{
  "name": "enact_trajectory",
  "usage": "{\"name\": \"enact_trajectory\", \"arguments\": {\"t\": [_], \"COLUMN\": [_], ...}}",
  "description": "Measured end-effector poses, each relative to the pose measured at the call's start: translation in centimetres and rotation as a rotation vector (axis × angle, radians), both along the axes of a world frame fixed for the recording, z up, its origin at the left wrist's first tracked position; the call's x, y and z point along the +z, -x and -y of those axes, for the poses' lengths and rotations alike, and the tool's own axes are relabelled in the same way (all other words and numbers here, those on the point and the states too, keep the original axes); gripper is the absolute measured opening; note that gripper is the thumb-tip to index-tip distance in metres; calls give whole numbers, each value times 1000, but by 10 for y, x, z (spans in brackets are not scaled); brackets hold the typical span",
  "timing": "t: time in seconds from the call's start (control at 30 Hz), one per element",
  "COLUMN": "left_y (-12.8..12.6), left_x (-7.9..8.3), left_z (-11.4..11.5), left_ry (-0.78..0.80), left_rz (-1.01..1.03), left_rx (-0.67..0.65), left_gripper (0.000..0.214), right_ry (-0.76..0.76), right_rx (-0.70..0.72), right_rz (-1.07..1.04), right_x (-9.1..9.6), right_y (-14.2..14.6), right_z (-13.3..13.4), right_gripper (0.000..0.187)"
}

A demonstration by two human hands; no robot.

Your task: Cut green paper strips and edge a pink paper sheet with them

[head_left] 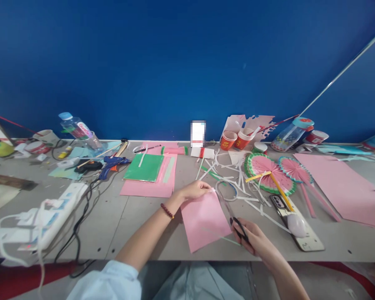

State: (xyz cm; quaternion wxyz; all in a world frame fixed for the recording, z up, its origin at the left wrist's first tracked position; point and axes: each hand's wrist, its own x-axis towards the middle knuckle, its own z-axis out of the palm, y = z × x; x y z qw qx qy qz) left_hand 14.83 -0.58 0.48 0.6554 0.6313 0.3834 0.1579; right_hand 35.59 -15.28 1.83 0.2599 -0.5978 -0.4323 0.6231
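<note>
My left hand pinches the far corner of a pink sheet of paper that lies tilted over the grey table's near edge. My right hand grips black-handled scissors, whose blades run up along the sheet's right edge. A bead bracelet sits on my left wrist. A thin pale green strip lies by the sheet's lower right side.
Several white paper strips and two watermelon paper fans lie right of the sheet, beside a phone. Pink and green sheets, a glue gun and a power strip sit to the left. Paper cups stand at the back.
</note>
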Motion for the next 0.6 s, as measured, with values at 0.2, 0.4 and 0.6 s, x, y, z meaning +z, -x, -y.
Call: {"name": "enact_trajectory", "arguments": {"t": [0.2, 0.4, 0.6], "left_y": [2, 6, 6], "left_x": [8, 11, 18], "left_z": [1, -2, 1], "left_ry": [67, 144, 82], "left_rz": [32, 34, 35], "left_rx": [2, 15, 8], "left_gripper": [31, 30, 31], "right_ry": [40, 123, 137], "right_rx": [18, 66, 53], "right_rz": [-22, -92, -115], "right_x": [2, 0, 3], "right_y": [-7, -18, -12], "right_z": [-3, -10, -13], "right_gripper": [53, 53, 53]}}
